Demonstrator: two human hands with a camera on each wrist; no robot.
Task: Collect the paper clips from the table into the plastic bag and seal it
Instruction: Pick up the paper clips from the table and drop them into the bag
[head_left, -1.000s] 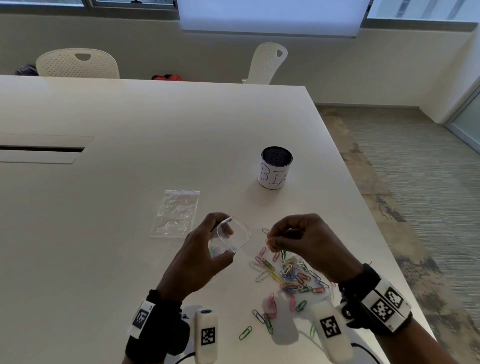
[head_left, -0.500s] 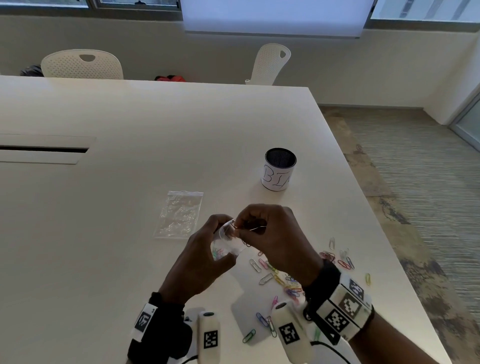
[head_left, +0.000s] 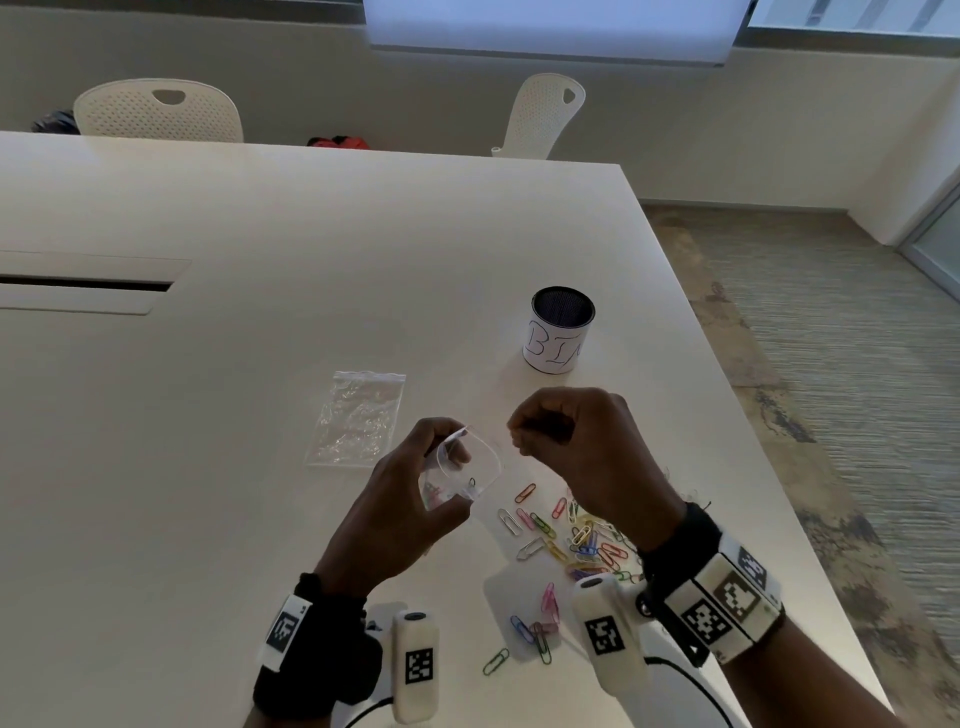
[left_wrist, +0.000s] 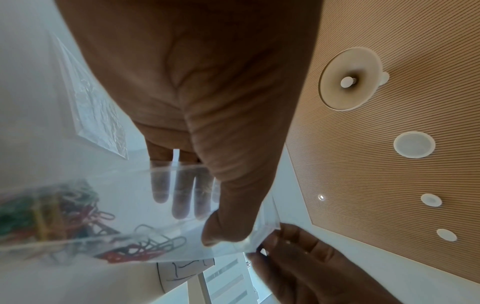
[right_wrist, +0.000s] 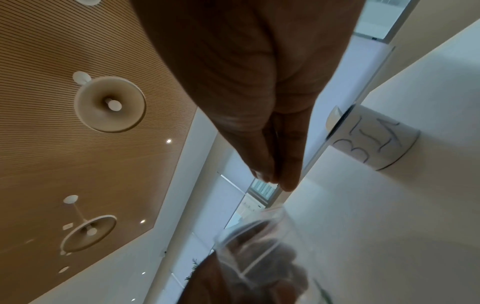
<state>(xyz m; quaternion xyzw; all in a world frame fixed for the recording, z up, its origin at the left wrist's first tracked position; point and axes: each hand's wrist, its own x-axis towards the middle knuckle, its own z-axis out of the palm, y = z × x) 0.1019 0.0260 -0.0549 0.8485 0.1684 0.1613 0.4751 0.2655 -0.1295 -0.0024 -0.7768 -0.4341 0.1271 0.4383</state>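
Now that your right hand (head_left: 576, 441) has pulled back from the bag's mouth, where it was pressed half a second ago, the clip it carried there seems to have gone in; a dark one lies just inside the plastic bag (head_left: 464, 470) in the head view. So one more trip is done, but the job is far from over: a loose heap of paper clips (head_left: 576, 540) is still on the tabletop (head_left: 208, 467) below and between your wrists, with a few strays nearer you.

Your left hand (head_left: 400, 519) holds the bag up off the tabletop, thumb on the near wall close to the rim and fingers (left_wrist: 182, 197) spread behind the far wall, so the mouth stays propped open. From the left wrist camera you can see a colourful bunch of clips already gathered at the bottom.

Your right-hand fingers are drawn together, tips meeting just beside the bag's rim. Whether they still pinch a clip or the plastic edge, I cannot tell; nothing shows between them in the right wrist view.

A second, empty bag (head_left: 358, 418) lies flat further out, and a cup (head_left: 561, 330) marked "BIN" stands beyond your right hand.
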